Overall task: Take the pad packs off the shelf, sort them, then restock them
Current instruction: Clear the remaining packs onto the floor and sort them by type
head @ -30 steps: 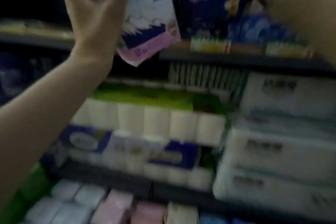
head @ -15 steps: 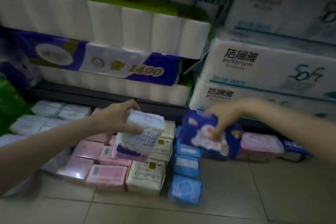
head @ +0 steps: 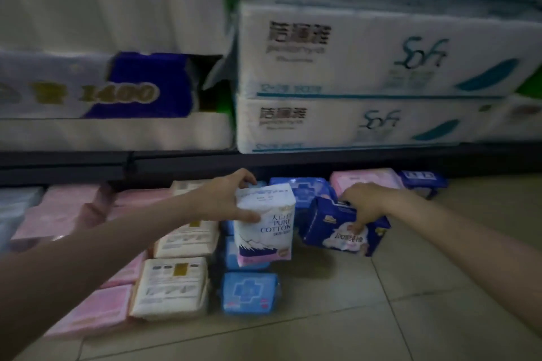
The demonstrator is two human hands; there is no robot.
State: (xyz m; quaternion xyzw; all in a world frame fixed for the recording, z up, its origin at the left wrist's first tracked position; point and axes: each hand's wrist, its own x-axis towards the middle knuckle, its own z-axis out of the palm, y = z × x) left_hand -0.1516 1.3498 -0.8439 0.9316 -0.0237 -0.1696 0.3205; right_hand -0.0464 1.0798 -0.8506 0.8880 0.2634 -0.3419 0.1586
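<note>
A shop — shelf point(head: 181, 163) stacked with tissue packs point(head: 366, 50).

White "PURE COTTON" pad pack point(head: 265, 223) upright, pink band along its bottom, gripped at its top by the left hand point(head: 231, 199) above the light-blue packs point(head: 249, 293) lined up on the floor. Dark-blue pad pack point(head: 331, 226) tilted, pinched by the right hand point(head: 363, 205), low over the tiles (touching or not, can't tell). Cream packs point(head: 173, 287) lie flat in a row, pink packs point(head: 96, 308) flat to their left. More pink point(head: 363, 179) and dark-blue packs point(head: 422, 182) sit at the shelf's foot.
</note>
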